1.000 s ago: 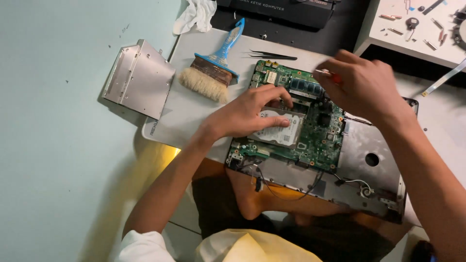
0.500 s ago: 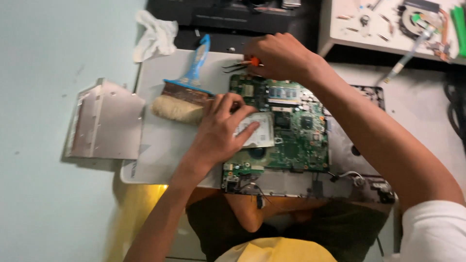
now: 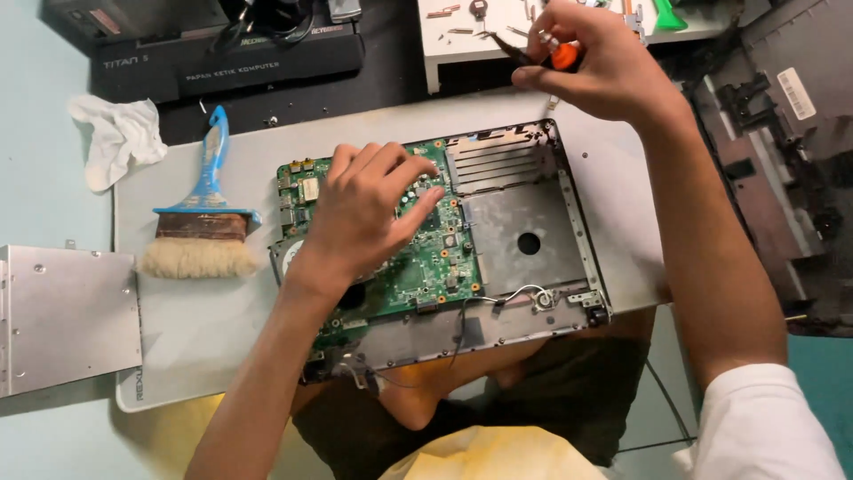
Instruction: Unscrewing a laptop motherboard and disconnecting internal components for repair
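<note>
A: Screwdriver (image 3: 558, 55), orange-handled, pinched in right hand (image 3: 593, 64) with fingers curled shut round it. Lifted clear of the board half a second earlier; held now above the far edge of the grey mat (image 3: 195, 338), near the white parts tray (image 3: 462, 36).

B: Left hand (image 3: 369, 209)?

A: Kept flat on the green motherboard (image 3: 426, 258), fingers loosely spread and part open, gripping nothing, pressing on the board's upper middle. Shifted slightly toward the memory slots since the earlier frames.

B: Board position?

A: Seated in the laptop base (image 3: 533, 267), left half of the chassis, bare metal showing to its right. Paintbrush (image 3: 203, 233) left untouched just beside it. Judged: tool fetched, board steadied.
</note>
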